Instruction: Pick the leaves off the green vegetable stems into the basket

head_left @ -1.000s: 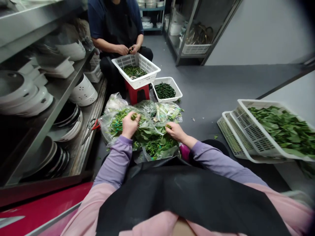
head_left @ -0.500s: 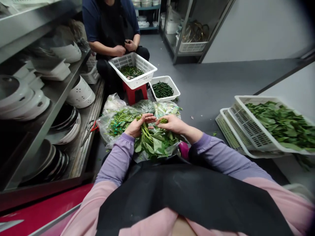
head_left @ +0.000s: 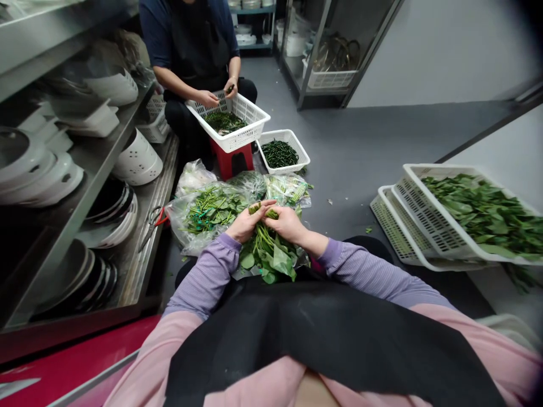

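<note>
My left hand is closed round a bundle of leafy green stems, whose cut ends poke out by the thumb. Close beside it, my right hand grips stems too, with their ends showing at its fingertips. The leafy greens hang down from both hands toward my lap, leaves lowest. Just past my left hand lies an open clear plastic bag with more leafy greens on it. Whether both hands share one bundle I cannot tell.
A co-worker sits opposite behind a white basket on a red stool. A basket of green chillies stands on the floor. Stacked baskets of leaves are at right. Scissors lie on the left shelf, near dishes.
My hands have come closer together, the right moving left and slightly down. Stem ends now show in both hands. The co-worker's hands have lowered over the basket.
</note>
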A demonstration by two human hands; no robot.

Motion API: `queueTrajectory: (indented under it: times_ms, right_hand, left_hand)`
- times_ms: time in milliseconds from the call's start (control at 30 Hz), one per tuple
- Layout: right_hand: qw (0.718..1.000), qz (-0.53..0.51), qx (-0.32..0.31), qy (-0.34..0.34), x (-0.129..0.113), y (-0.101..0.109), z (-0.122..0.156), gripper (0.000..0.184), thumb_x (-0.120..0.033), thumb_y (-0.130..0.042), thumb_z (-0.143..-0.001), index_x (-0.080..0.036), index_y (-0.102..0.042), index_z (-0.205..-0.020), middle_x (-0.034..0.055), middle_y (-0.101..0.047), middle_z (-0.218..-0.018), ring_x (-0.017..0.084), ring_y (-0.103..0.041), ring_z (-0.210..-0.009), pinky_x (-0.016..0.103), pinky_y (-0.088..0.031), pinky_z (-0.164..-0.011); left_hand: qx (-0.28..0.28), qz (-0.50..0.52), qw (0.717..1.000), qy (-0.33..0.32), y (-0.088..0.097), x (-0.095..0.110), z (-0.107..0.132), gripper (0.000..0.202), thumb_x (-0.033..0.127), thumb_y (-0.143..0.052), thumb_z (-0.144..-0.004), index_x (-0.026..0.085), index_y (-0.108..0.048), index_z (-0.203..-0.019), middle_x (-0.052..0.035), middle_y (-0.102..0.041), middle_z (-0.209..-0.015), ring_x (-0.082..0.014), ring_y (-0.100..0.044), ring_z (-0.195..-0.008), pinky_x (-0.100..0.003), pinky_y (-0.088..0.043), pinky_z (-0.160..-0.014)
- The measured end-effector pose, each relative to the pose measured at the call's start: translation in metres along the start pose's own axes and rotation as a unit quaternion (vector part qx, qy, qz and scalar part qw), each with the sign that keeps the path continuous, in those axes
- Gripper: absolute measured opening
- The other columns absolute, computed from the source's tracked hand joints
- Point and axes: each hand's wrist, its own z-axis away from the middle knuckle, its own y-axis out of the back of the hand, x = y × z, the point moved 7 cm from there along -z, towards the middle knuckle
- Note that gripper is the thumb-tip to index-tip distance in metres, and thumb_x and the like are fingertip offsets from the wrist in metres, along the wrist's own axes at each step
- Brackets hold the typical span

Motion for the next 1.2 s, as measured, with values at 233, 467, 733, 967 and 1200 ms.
queueTrajectory:
  times_ms: [233, 467, 733, 967, 1200]
  right_hand:
    - [0.971, -0.203, 0.055, -0.115, 0.025, 0.021, -0.003, 0.030, -0.044, -0.063, -0.066, -0.016, -0.053, -0.072, -0.0046, -0.048, -0.051, 0.009, -0.043, -0.047, 0.025, -0.038, -0.054]
    - [0.947, -0.302, 0.010, -0.110, 0.031, 0.070, -0.012, 0.038, -0.046, -0.065, -0.067, -0.019, -0.039, -0.062, -0.0063, -0.037, -0.049, 0.007, -0.038, -0.046, 0.025, -0.035, -0.051]
    - [0.892, -0.284, -0.280, -0.213, 0.031, 0.000, 0.015, 0.030, -0.038, -0.068, -0.064, -0.015, -0.048, -0.065, -0.0061, -0.042, -0.048, 0.007, -0.042, -0.043, 0.023, -0.032, -0.047]
    - [0.884, -0.284, -0.282, -0.241, 0.029, -0.014, 0.030, 0.028, -0.035, -0.067, -0.064, -0.013, -0.058, -0.078, -0.0042, -0.050, -0.054, 0.006, -0.042, -0.046, 0.022, -0.033, -0.048]
    - [0.926, -0.198, -0.235, -0.220, 0.030, -0.005, 0.033, 0.023, -0.034, -0.061, -0.068, -0.013, -0.060, -0.078, -0.0030, -0.054, -0.056, 0.007, -0.044, -0.048, 0.021, -0.034, -0.049]
  left_hand:
    - [0.062, -0.111, 0.991, 0.041, 0.019, -0.001, -0.002, 0.047, 0.038, -0.065, -0.070, 0.013, -0.060, -0.110, -0.0064, -0.067, -0.076, -0.0122, -0.060, -0.060, -0.026, -0.047, -0.062]
    - [0.209, -0.440, 0.872, 0.042, 0.073, 0.019, -0.002, 0.009, 0.020, -0.071, -0.058, 0.016, -0.068, -0.066, 0.0014, -0.051, -0.044, -0.0086, -0.043, -0.042, -0.021, -0.034, -0.046]
    - [0.015, -0.155, 0.987, 0.033, 0.003, 0.015, 0.000, 0.041, 0.043, -0.063, -0.071, 0.011, -0.062, -0.096, 0.0043, -0.048, -0.049, -0.0053, -0.041, -0.039, -0.017, -0.034, -0.037]
    - [0.024, -0.140, 0.989, 0.044, 0.004, 0.008, 0.000, 0.030, 0.038, -0.068, -0.066, 0.012, -0.055, -0.074, 0.0015, -0.057, -0.058, -0.0033, -0.043, -0.038, -0.016, -0.035, -0.036]
    - [0.056, -0.145, 0.987, 0.047, 0.013, 0.012, 0.002, 0.027, 0.035, -0.067, -0.066, 0.013, -0.052, -0.067, 0.0013, -0.056, -0.053, -0.0046, -0.043, -0.037, -0.017, -0.036, -0.035]
